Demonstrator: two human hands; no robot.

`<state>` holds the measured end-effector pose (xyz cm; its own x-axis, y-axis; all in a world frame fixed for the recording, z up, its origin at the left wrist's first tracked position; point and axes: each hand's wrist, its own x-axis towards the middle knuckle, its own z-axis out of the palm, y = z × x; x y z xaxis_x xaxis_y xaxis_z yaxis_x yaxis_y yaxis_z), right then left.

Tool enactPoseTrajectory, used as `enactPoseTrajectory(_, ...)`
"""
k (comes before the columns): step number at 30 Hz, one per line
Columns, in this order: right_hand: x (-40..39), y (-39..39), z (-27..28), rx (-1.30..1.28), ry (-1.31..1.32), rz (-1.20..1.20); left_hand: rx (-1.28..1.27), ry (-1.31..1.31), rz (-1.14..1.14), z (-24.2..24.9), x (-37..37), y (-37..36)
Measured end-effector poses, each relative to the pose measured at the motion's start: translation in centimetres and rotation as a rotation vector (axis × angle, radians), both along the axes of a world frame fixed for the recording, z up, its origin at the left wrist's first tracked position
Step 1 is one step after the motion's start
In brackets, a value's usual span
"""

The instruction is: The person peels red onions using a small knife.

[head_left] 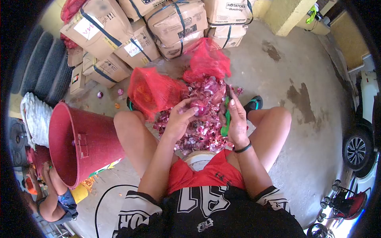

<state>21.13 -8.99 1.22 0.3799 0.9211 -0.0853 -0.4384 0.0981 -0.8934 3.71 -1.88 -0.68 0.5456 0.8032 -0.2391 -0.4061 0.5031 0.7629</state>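
Observation:
Between my knees lies a heap of red onion skins and peelings (206,133). Over it, my left hand (180,121) grips a purple-red onion (199,110) in its curled fingers. My right hand (237,123), with a dark band on the wrist, is just right of the onion. Against its palm and thumb rests a green-handled knife (226,119); its blade is hard to make out. Beyond the heap lie two red mesh bags, the left mesh bag (152,91) with something orange showing through and the right mesh bag (208,61).
A large red tub (85,144) lies tipped to my left, near another person (55,194). Strapped cardboard boxes (174,23) are stacked ahead, beside several tyres (45,65). Loose onions (100,95) dot the concrete floor (274,79). A car wheel (356,150) and stroller (349,206) stand right.

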Motion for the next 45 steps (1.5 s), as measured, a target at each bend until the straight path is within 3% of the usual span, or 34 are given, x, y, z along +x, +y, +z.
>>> enactPoseTrajectory(6,1.3,-0.5,1.0,0.109,0.103,-0.040,-0.021,0.052,0.041,-0.7,-0.6,0.0)
enactPoseTrajectory(9,2.2,-0.4,0.6,0.050,-0.104,0.019,-0.065,0.024,0.024,-1.5,-0.9,0.4)
enactPoseTrajectory(12,1.7,-0.5,-1.0,-0.108,-0.626,0.111,-0.106,0.001,0.016,-1.6,-0.9,0.4)
enactPoseTrajectory(15,0.7,-1.2,0.6,-0.120,-0.740,0.263,-0.143,-0.026,0.031,-1.2,-1.1,0.4)
enactPoseTrajectory(17,0.7,-1.3,-1.0,0.098,-0.951,0.299,-0.155,-0.042,0.039,-1.1,-1.3,0.3)
enactPoseTrajectory(19,0.0,-1.8,0.6,-0.043,-0.821,0.433,-0.148,-0.056,0.036,-1.1,-1.3,0.5)
enactPoseTrajectory(24,-1.4,-1.4,1.8,-0.048,-0.828,0.418,-0.116,-0.031,0.003,-1.1,-1.5,0.6)
enactPoseTrajectory(27,-0.9,-0.4,-0.3,0.238,-0.947,0.309,-0.098,-0.019,0.012,-1.2,-1.4,0.4)
enactPoseTrajectory(29,-0.5,0.0,-2.1,0.281,-0.950,0.221,-0.083,-0.059,0.000,-0.4,-1.4,0.2)
enactPoseTrajectory(31,-0.4,-0.1,-1.5,0.182,-0.725,0.235,-0.062,-0.129,-0.036,0.4,-1.4,0.1)
enactPoseTrajectory(33,-0.2,-0.8,-0.3,-0.057,-0.266,0.338,-0.022,-0.170,-0.057,0.3,-1.5,-0.1)
enactPoseTrajectory(39,-0.2,-0.7,0.2,-0.076,0.019,0.131,0.086,-0.248,-0.002,-0.9,-1.4,0.0)
enactPoseTrajectory(41,0.2,-0.7,0.2,-0.127,-0.074,0.142,0.068,-0.263,0.039,-0.8,-1.5,0.0)
enactPoseTrajectory(43,0.6,-0.6,0.5,-0.194,-0.384,0.240,0.031,-0.282,0.088,-0.7,-1.4,0.0)
enactPoseTrajectory(45,0.7,-0.8,-2.9,-0.050,-0.821,0.228,0.026,-0.193,0.093,-0.3,-1.9,0.5)
